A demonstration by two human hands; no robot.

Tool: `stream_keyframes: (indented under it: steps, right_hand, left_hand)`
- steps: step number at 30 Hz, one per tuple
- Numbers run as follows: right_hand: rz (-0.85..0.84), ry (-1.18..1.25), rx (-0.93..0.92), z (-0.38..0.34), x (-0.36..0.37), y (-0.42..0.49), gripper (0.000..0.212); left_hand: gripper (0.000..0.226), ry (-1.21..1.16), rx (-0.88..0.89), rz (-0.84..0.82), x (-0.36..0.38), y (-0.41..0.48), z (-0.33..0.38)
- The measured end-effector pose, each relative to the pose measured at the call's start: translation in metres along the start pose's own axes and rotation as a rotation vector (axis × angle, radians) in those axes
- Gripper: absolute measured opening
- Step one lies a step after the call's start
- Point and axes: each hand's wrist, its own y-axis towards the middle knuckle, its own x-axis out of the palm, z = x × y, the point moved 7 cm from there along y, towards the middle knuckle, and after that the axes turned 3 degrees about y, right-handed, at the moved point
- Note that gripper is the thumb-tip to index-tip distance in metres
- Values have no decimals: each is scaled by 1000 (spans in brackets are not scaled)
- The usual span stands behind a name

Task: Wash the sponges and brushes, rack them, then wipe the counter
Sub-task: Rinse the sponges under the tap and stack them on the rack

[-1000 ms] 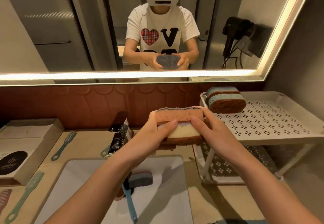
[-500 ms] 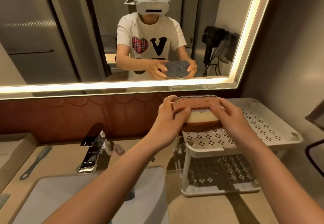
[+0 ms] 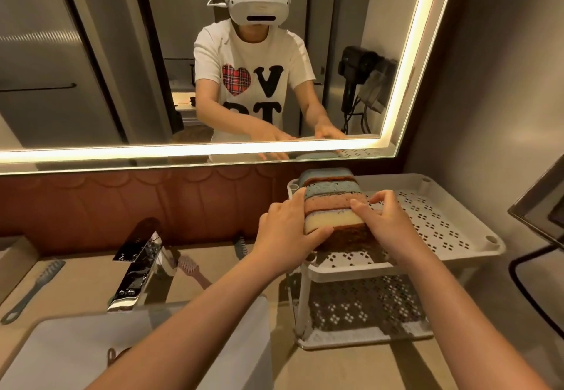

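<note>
A row of sponges stands on edge on the top shelf of the white perforated rack (image 3: 433, 221). The nearer ones, pink, cream and brown (image 3: 332, 221), sit between my hands; blue and brown sponges (image 3: 329, 180) stand behind them against the rack's back left corner. My left hand (image 3: 283, 234) grips the near sponges from the left, thumb curled across the cream layer. My right hand (image 3: 384, 218) holds them from the right, fingers bent over the top. A pink brush (image 3: 192, 270) and a dark comb-like brush (image 3: 241, 246) lie on the counter behind the faucet. A teal brush (image 3: 33, 289) lies at far left.
A chrome faucet (image 3: 137, 264) stands over the white sink (image 3: 61, 350) at lower left. The rack's lower shelf (image 3: 366, 313) is bare. A mirror with a lit edge fills the wall above. A dark framed object (image 3: 540, 206) juts in at the right edge.
Both hands carried the stacked sponges from over the sink rightward onto the rack's top shelf, setting them against the sponges there. The view swung right and down.
</note>
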Motion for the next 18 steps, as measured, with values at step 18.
stream_keyframes:
  steps: [18]
  right_hand:
    - [123, -83, 1, 7, -7, 6, 33]
  left_hand:
    - [68, 350, 3, 48, 11, 0, 12]
